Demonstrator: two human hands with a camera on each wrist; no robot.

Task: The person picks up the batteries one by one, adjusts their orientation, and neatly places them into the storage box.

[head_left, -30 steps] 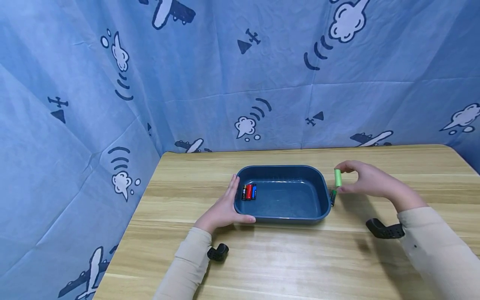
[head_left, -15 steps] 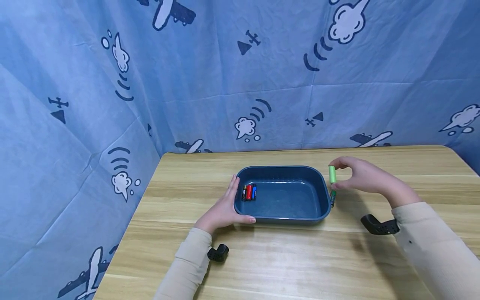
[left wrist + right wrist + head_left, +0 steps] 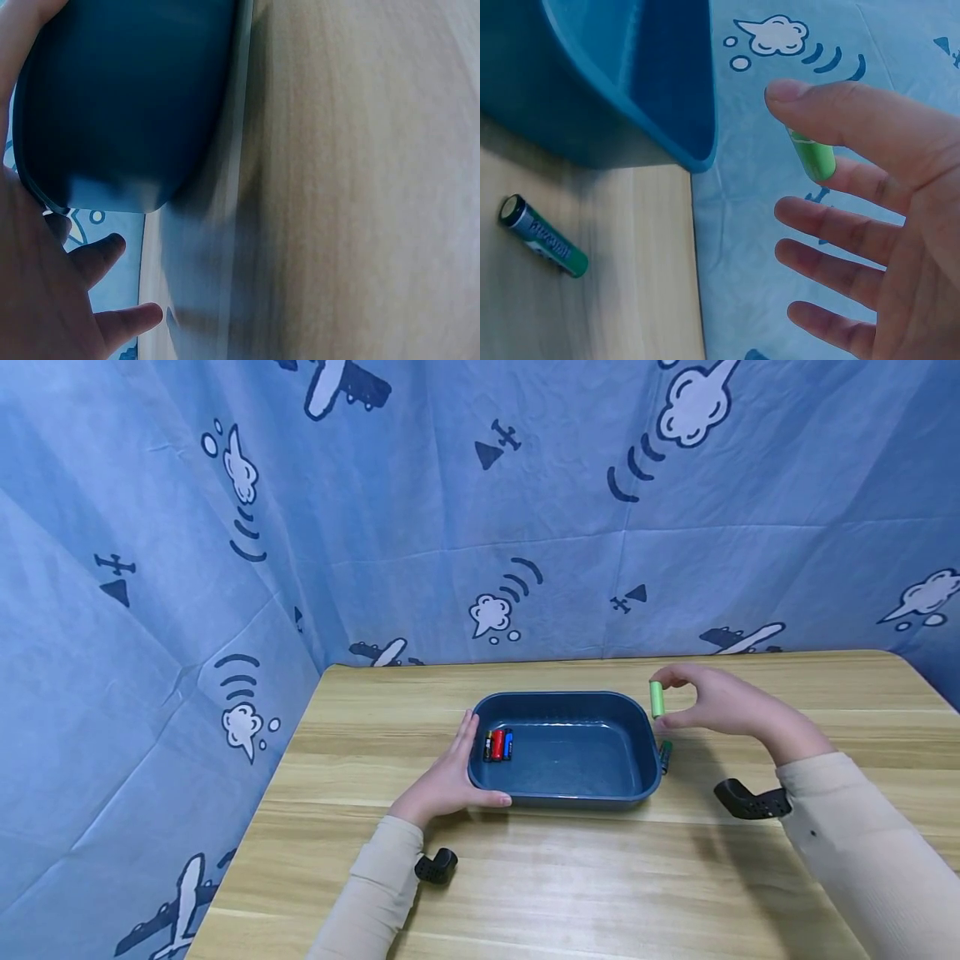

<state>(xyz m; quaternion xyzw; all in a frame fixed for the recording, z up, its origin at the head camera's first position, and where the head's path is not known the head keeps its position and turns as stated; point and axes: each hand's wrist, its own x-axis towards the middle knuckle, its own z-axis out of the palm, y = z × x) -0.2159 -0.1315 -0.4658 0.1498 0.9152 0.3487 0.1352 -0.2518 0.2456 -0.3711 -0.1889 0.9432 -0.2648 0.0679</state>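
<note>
My right hand (image 3: 716,700) pinches a light green battery (image 3: 657,700) between thumb and fingertips, just off the right end of a dark blue box (image 3: 573,764). In the right wrist view the thumb covers the upper part of that battery, and the other fingers are spread. My left hand (image 3: 450,781) rests against the box's left end, fingers straight along the side and thumb on the near wall. Inside, at the left, lie a black battery (image 3: 488,746), a red battery (image 3: 498,745) and a blue battery (image 3: 508,744), side by side.
A dark green battery (image 3: 547,238) lies on the wooden table (image 3: 555,877), close outside the box's right wall. Behind the table and to its left hangs a blue curtain (image 3: 420,510) printed with planes and clouds.
My right hand has moved left and slightly away from me with the light green battery, closer to the box's right rim. The left hand and the box stay in place.
</note>
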